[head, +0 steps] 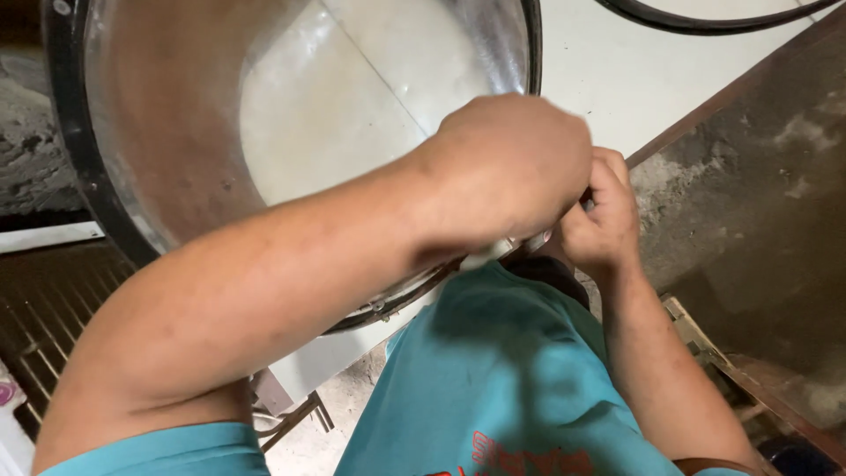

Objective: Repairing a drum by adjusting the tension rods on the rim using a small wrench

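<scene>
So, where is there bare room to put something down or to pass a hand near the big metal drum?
The pale tiled floor between the large round shiny metal drum, the black hose and the rough grey wall is bare. It is crowded at the drum's near rim, where the left hand and right hand meet.

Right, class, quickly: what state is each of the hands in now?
Left hand: closed, at the drum's rim; grip hidden.
Right hand: closed, pinching at the same rim.
</scene>
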